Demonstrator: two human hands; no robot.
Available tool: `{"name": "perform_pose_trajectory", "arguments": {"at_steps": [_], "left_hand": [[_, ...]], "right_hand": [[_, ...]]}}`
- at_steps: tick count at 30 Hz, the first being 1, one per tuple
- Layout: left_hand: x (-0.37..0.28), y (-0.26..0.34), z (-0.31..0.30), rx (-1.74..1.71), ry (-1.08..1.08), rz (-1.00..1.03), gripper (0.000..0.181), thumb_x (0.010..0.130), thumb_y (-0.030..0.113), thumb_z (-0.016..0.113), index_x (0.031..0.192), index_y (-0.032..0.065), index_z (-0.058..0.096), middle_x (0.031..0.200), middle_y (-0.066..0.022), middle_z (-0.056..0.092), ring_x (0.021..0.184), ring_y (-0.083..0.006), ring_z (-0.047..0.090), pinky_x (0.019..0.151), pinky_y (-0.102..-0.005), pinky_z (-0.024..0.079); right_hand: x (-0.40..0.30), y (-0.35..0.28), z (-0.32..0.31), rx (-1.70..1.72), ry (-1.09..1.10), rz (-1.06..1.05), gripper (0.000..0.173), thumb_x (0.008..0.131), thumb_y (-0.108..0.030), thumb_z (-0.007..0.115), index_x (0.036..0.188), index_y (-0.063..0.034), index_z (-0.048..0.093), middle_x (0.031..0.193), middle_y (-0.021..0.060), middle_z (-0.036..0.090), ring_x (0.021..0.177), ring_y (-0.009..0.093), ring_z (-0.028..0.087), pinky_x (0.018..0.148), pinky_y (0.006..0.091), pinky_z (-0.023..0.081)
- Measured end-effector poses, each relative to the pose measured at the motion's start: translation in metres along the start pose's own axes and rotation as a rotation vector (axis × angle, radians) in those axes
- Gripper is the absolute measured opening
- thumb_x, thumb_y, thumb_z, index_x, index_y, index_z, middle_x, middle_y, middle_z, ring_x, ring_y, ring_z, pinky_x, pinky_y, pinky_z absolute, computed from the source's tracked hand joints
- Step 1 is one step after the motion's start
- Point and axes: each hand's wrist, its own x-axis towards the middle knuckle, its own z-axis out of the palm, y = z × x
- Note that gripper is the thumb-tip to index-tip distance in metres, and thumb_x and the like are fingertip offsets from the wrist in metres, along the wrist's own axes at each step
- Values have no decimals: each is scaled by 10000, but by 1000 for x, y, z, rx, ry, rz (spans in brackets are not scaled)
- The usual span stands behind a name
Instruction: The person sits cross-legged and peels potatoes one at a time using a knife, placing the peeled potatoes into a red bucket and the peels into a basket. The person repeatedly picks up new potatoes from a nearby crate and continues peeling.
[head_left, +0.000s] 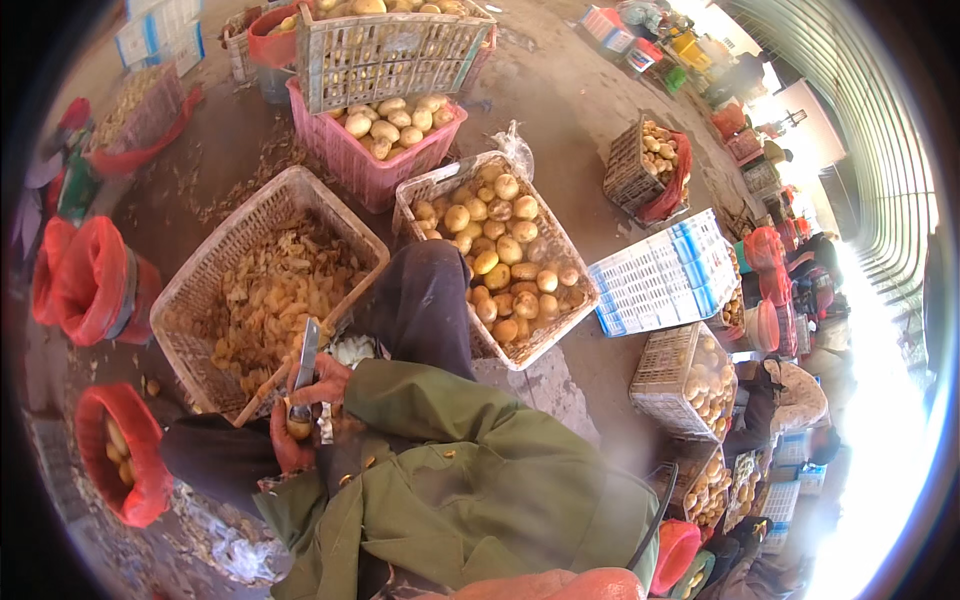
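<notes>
My right hand (328, 379) grips a knife (307, 352) with a broad metal blade that points away from me. Just below it, my left hand (286, 448) holds a potato (299, 429), mostly hidden by the fingers and the knife. Both hands are at the near rim of a plastic crate (180, 296) that holds a heap of potato peelings (277, 300). Beyond my right knee stands a second crate (487, 159), full of potatoes (510, 251) that look brown and unpeeled.
A pink crate (367, 176) of paler potatoes stands ahead, with a grey crate (390, 56) of potatoes on it. At left are red-lined buckets (97, 277) and a red bag (142, 465) with potatoes. On the right are a white-and-blue crate (660, 274), potato crates (664, 375) and other people (795, 397).
</notes>
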Motion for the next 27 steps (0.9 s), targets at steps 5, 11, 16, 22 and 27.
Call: {"name": "perform_pose_trajectory", "arguments": {"at_steps": [5, 11, 16, 22, 27], "left_hand": [[-4, -4, -21, -51, -28, 78, 455, 927, 523, 512, 1034, 89, 592, 732, -103, 633, 486, -205, 562, 339, -301, 395], [-2, 3, -15, -487, 195, 108, 405, 965, 442, 468, 1142, 112, 621, 876, -84, 706, 721, -221, 695, 555, -368, 585], [-6, 6, 2, -172, 53, 61, 430, 959, 478, 527, 1015, 69, 643, 888, -78, 695, 764, -207, 675, 651, -349, 554], [-13, 5, 15, -223, 89, 171, 314, 987, 388, 523, 999, 85, 605, 811, -52, 651, 665, -163, 635, 469, -305, 480], [-15, 0, 2, -27, 44, 173, 361, 959, 417, 542, 996, 62, 597, 787, -83, 641, 572, -165, 597, 437, -269, 444]], "right_hand": [[21, 23, -32, -8, 246, -134, 191, 817, -97, 750, 937, 19, 658, 748, 81, 676, 574, 157, 634, 504, 286, 513], [31, 7, -52, -258, 480, -71, 201, 772, -36, 774, 948, -24, 677, 776, 34, 660, 675, 137, 616, 582, 310, 510], [7, 12, -20, 158, 373, -99, 122, 812, -17, 719, 920, 9, 667, 799, 90, 679, 711, 159, 637, 617, 291, 525], [-2, -2, 23, -31, 92, 69, 164, 811, -68, 738, 931, 17, 668, 774, 83, 668, 635, 146, 632, 558, 269, 509], [2, -1, 4, -23, 56, 52, 179, 817, -40, 721, 974, 16, 655, 783, 98, 681, 639, 159, 650, 537, 291, 525]]}}
